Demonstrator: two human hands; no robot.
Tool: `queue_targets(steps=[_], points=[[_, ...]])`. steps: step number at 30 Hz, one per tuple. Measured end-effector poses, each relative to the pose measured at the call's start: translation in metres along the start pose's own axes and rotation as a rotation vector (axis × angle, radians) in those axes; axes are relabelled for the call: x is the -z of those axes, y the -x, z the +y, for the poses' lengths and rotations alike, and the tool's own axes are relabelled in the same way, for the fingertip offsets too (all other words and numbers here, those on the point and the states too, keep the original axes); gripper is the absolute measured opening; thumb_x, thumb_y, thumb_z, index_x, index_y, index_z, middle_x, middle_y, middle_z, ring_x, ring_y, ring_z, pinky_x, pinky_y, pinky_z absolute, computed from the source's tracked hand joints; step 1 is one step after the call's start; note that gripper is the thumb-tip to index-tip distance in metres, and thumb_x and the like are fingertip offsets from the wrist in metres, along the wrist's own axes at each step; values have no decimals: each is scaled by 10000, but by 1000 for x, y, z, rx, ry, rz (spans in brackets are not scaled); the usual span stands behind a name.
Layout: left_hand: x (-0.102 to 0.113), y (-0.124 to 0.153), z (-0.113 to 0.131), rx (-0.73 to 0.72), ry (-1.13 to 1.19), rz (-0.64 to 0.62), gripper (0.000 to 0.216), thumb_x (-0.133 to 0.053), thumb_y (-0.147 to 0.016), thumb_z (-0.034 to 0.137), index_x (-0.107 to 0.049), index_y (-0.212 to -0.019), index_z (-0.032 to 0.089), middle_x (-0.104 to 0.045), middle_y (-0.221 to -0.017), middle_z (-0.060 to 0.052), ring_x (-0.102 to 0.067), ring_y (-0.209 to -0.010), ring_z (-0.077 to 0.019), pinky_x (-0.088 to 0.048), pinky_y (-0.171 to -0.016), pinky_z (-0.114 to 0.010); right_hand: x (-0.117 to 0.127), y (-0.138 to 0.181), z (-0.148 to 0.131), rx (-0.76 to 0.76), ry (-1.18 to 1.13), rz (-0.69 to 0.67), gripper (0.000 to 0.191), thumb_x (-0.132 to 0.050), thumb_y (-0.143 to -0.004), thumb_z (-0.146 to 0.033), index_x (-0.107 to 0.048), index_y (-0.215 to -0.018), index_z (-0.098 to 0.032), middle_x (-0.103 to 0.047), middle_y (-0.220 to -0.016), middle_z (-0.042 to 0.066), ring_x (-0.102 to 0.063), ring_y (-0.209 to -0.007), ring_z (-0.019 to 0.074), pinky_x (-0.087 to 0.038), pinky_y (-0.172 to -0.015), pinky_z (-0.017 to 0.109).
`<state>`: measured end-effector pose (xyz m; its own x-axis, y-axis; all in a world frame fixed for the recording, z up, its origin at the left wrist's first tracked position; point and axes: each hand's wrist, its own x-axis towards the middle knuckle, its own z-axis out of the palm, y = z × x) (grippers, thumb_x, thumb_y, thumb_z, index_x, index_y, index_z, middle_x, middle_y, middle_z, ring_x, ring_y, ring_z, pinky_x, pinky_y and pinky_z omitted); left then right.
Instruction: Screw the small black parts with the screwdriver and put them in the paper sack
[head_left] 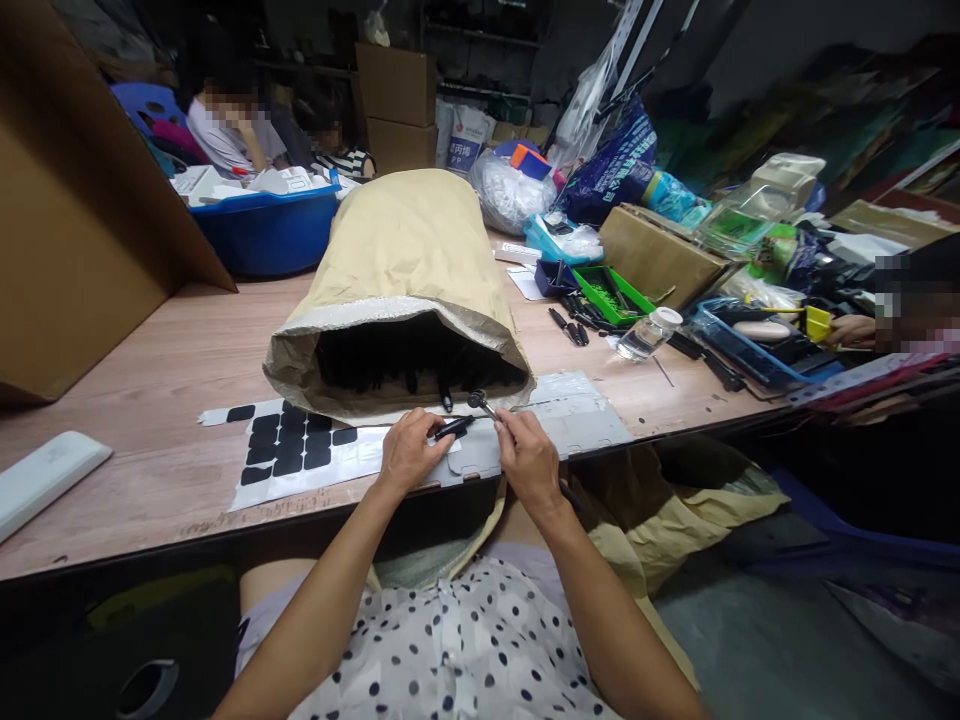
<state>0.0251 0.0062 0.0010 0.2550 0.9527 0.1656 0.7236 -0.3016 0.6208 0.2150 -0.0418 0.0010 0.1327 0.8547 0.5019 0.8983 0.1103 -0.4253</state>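
My left hand (411, 450) is closed around a slim black pen-like piece (454, 428) at the table's front edge. A little to the right, my right hand (527, 455) pinches a small metal-shafted tool with a round dark head (480, 402), its head pointing up and left. Both hands are in front of a large tan woven sack (420, 235) that lies on its side with its mouth towards me. Many dark pieces fill the sack's shadowed inside. Under my hands lies a grey flat board (585, 415). Left of them is a sheet of black rounded stickers (291, 440).
A blue basin (262, 235) of white boxes stands behind left, near a tall cardboard sheet (90, 200). To the right are a green tray (611, 295), a clear jar (649, 334) and a blue basket (750, 345). A co-worker's hand (855, 330) shows at far right; people sit behind.
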Motion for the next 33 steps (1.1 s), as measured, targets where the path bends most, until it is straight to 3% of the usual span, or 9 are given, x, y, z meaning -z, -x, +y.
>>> queue_targets(steps=[6, 13, 16, 20, 23, 28, 33], points=[[0, 1, -3, -36, -1, 15, 57, -666, -810, 265, -688, -858, 243, -625, -812, 5, -582, -761, -171, -446, -715, -283, -16, -19, 33, -8, 280, 9, 243, -516, -944, -181, -745, -1009, -233, -610, -826, 61, -508, -796, 205, -364, -680, 301], [7, 4, 0, -145, 108, -13, 178, -576, -871, 353, -652, -780, 220, -604, -751, -3, -567, -735, -166, -448, -716, -286, -25, -13, 32, -10, 320, 63, 228, -533, -922, -184, -726, -1033, -231, -597, -869, 62, -481, -836, 214, -333, -717, 320], [17, 22, 11, -152, 307, -144, 281, -496, -914, 420, -649, -810, 209, -600, -745, 5, -538, -666, -140, -442, -671, -266, -24, -13, 31, -17, 304, 62, 238, -533, -912, -177, -723, -1043, -231, -596, -871, 62, -477, -835, 216, -338, -721, 323], [24, 62, 22, -95, 468, -471, 352, -462, -925, 473, -638, -790, 200, -557, -632, 31, -494, -593, -123, -401, -603, -244, -22, -13, 30, -24, 270, 60, 247, -527, -907, -176, -724, -1047, -227, -605, -876, 72, -478, -837, 225, -344, -721, 332], [15, 88, 16, 4, 315, -595, 300, -476, -918, 422, -635, -787, 204, -582, -621, 33, -528, -601, -130, -383, -602, -245, -22, -13, 30, -40, 251, 57, 241, -526, -907, -182, -722, -1041, -224, -607, -876, 77, -476, -837, 230, -344, -716, 334], [-13, 105, -12, 323, -161, -606, 296, -420, -962, 322, -679, -886, 200, -736, -842, -79, -700, -834, -237, -462, -715, -310, -23, -13, 29, -48, 242, 59, 244, -531, -900, -174, -725, -1037, -227, -613, -883, 77, -478, -840, 232, -344, -719, 334], [-26, 106, -27, 352, -300, -659, 192, -572, -864, 289, -717, -956, 204, -761, -945, -131, -719, -955, -288, -515, -769, -346, -23, -13, 28, -45, 258, 69, 243, -543, -887, -166, -728, -1033, -225, -610, -870, 72, -480, -833, 231, -341, -713, 330]])
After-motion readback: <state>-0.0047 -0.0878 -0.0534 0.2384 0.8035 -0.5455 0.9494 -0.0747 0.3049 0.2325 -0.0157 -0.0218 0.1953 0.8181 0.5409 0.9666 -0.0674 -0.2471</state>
